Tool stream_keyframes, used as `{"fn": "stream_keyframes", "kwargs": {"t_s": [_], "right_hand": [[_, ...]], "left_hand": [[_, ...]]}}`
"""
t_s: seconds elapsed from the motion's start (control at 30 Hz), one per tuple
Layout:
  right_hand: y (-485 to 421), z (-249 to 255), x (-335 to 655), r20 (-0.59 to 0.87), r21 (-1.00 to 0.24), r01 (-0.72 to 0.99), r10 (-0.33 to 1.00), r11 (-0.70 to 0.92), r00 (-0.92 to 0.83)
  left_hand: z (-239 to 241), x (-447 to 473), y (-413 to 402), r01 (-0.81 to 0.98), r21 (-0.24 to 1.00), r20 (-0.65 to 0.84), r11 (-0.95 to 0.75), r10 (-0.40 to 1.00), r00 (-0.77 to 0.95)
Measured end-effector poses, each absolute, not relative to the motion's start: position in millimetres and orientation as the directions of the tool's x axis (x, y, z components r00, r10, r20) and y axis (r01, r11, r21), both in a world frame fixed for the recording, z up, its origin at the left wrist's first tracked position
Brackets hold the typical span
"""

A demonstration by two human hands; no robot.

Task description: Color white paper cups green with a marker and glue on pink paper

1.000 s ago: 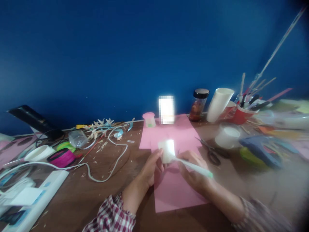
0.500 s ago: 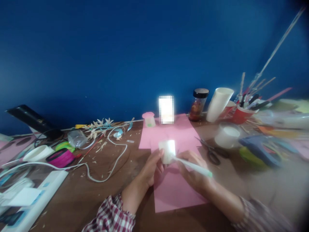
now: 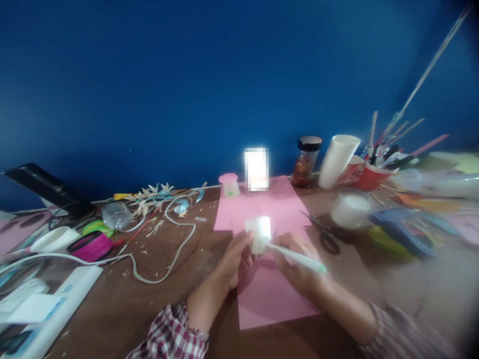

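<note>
My left hand is closed round the left side of a small white cup-like piece, thumb in front. My right hand grips a white pen with a green end. The pen's tip end meets the white piece at its lower right; whether it leaves a mark is too blurred to tell. Both hands are above pink paper sheets. Farther back on the paper stands a small pale cup with a pink top, beside a bright, pixelated screen.
Scissors lie right of the paper, near a translucent tub. Behind them stand a dark-lidded jar, a tall white cup and a red cup of pens. A white cable, pink tape and a power strip occupy the left.
The whole view has shifted very slightly, with objects a little farther left. Both hands keep their grip, and the pen stays against the white piece.
</note>
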State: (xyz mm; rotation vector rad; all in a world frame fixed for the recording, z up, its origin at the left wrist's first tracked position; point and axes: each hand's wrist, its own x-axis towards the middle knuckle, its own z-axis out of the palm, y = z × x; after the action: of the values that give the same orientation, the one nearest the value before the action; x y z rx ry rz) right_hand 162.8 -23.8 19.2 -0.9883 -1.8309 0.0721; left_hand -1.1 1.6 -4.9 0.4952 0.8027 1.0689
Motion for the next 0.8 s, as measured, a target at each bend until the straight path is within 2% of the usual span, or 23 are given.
{"fn": "stream_keyframes", "kwargs": {"t_s": [0.8], "right_hand": [[-23.6, 19.3, 165.3, 0.716, -0.490, 0.576, 0.679, 0.654, -0.163]], "left_hand": [[-4.1, -1.0, 1.9, -0.576, 0.712, -0.313, 0.401, 0.916, 0.251]]}}
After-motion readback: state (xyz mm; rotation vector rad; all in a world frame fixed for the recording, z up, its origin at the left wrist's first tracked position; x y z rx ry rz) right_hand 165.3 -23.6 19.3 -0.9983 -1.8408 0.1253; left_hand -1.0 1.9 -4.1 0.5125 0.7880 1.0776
